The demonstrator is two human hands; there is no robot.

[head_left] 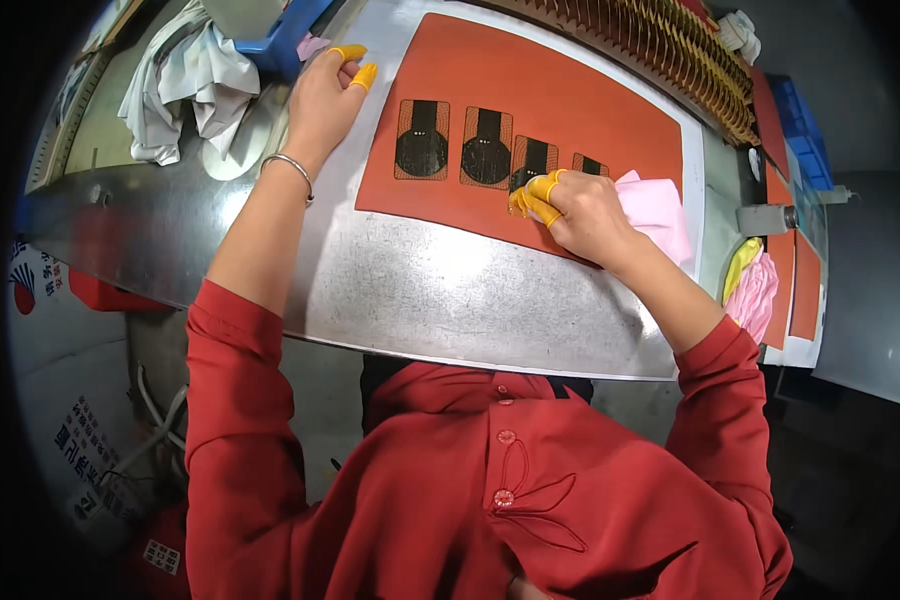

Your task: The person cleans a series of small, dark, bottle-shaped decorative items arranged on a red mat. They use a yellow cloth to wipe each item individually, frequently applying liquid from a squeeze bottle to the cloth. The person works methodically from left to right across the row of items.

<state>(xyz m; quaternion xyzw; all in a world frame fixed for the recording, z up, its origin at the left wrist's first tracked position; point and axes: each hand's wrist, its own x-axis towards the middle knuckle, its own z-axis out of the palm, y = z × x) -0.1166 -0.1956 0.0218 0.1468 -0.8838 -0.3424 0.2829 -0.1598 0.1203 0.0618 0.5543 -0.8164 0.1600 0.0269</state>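
On an orange-red mat (530, 80) lie several thin rectangular plates in a row, with black keyhole-like shapes and fine copper-coloured patterned edges. The leftmost plate (422, 155) and the one beside it (487, 155) are uncovered. My right hand (585, 210), yellow finger cots on its fingers, bends over the third plate (536, 155), fingertips at its lower part. A pink cloth (660, 215) is gathered in that hand and spreads out to its right. Partly behind the hand is the rightmost plate (590, 163). My left hand (328, 100), also wearing yellow finger cots, is beside the mat's left edge, thumb and forefinger apart, holding nothing.
The metal table (440, 290) has its edge close to my body. A rack of thin upright brown sheets (660, 50) stands at the back. White rags (200, 80) and a blue bin (280, 40) are at left. A grey bottle (767, 219) and pink-yellow cloths (752, 290) sit at right.
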